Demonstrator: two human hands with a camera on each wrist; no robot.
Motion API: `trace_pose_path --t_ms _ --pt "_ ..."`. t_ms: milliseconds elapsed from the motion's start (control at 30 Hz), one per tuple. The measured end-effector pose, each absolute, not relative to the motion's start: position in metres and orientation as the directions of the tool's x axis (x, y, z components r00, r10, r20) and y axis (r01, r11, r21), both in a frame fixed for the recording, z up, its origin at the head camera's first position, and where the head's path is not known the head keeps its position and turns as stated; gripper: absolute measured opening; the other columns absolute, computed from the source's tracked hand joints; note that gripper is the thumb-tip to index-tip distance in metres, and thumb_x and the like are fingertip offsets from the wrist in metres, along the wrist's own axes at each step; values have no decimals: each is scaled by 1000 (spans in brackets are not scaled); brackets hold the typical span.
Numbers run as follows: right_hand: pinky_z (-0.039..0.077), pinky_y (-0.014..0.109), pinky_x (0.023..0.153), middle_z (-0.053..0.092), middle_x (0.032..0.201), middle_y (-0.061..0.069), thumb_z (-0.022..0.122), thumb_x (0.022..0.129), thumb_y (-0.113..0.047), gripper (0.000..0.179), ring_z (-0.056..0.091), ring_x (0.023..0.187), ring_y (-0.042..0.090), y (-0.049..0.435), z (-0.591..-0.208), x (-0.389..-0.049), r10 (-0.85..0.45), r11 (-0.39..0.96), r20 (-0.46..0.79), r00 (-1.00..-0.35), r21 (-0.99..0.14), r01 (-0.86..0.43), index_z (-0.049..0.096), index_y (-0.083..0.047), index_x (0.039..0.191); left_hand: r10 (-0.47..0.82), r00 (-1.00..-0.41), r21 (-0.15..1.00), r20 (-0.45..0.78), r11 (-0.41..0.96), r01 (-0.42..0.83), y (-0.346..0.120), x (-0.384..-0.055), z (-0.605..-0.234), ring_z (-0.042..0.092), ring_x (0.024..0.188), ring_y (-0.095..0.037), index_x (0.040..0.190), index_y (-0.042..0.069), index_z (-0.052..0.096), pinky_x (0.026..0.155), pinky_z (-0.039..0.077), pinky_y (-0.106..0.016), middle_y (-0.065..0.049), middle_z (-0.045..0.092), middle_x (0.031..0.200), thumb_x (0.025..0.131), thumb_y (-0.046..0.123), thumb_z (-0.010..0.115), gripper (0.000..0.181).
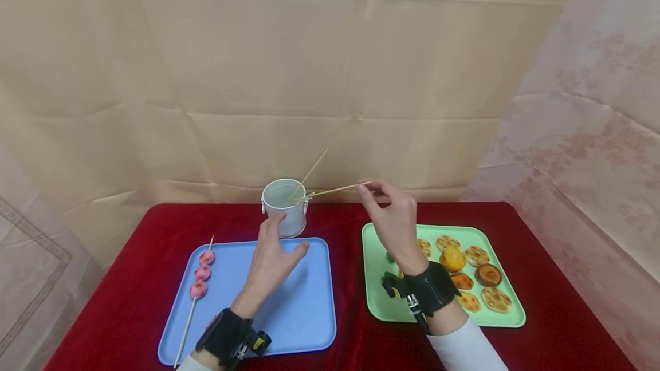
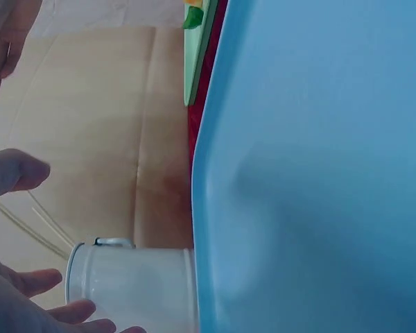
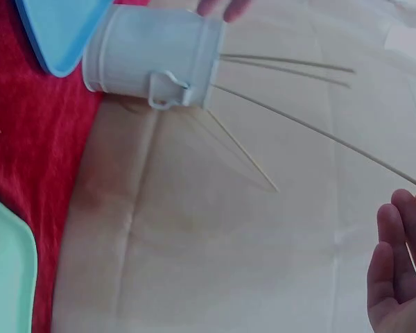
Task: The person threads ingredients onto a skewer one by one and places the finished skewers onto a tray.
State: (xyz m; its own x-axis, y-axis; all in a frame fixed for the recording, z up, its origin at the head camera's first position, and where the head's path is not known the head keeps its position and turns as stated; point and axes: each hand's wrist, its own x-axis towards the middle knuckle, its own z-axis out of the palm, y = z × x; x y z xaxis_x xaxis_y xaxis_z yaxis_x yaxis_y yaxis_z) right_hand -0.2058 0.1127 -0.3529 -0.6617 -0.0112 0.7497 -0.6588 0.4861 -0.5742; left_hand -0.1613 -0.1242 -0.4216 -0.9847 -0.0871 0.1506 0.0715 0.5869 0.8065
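My right hand (image 1: 394, 216) is raised above the far edge of the green tray, pinching the end of a thin wooden skewer (image 1: 337, 190). In the right wrist view the skewer's (image 3: 319, 132) other end reaches the rim of a small white metal bucket (image 3: 152, 52). Several more skewers lean out of that bucket. My left hand (image 1: 272, 262) hovers over the blue tray (image 1: 306, 325), thumb and fingers spread and nothing between them. Its fingertips overlap the front of the bucket (image 1: 293, 225) in the head view.
A skewer bearing pink balls (image 1: 203, 272) lies along the blue tray's left side. On the right, a green tray (image 1: 376, 296) carries lotus slices (image 1: 496, 299), a mushroom (image 1: 488, 275) and other food pieces. Red cloth (image 1: 546, 296) covers the table; a beige curtain (image 1: 330, 62) hangs behind.
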Motion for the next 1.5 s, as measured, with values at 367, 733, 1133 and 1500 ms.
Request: trace_pose_path --t_ms 367,733,1133,1500 --pt "53 17 78 74 88 19 71 88 11 15 68 83 4 145 -354 -182 159 334 816 -556 -574 -748 72 6 102 -33 -994 853 109 516 76 -109 -151 -422 46 138 -42 153 3 42 105 43 -65 -21 45 152 96 34 70 70" --pt "51 14 85 74 88 18 68 87 14 12 68 87 -3 152 -383 -175 142 399 716 -684 -674 -622 65 7 96 91 -996 986 -17 165 -1 -86 -152 -404 48 138 -44 148 -3 45 110 43 -56 -24 50 147 101 25 64 58" --pt "56 27 74 74 89 7 65 94 -17 15 71 78 23 149 -420 -170 -102 542 910 -402 -288 -790 72 -4 92 339 -926 880 -168 -372 -296 -59 -170 -393 51 138 -40 152 -6 36 109 46 -48 -27 48 152 109 13 46 48" --pt "54 40 75 70 91 6 55 101 -16 19 66 82 24 139 -423 -157 -382 570 887 -261 3 -822 67 -4 93 345 -920 798 -184 -494 -345 -51 -173 -394 63 125 -37 139 -4 46 106 47 -49 -28 58 142 111 8 37 32"
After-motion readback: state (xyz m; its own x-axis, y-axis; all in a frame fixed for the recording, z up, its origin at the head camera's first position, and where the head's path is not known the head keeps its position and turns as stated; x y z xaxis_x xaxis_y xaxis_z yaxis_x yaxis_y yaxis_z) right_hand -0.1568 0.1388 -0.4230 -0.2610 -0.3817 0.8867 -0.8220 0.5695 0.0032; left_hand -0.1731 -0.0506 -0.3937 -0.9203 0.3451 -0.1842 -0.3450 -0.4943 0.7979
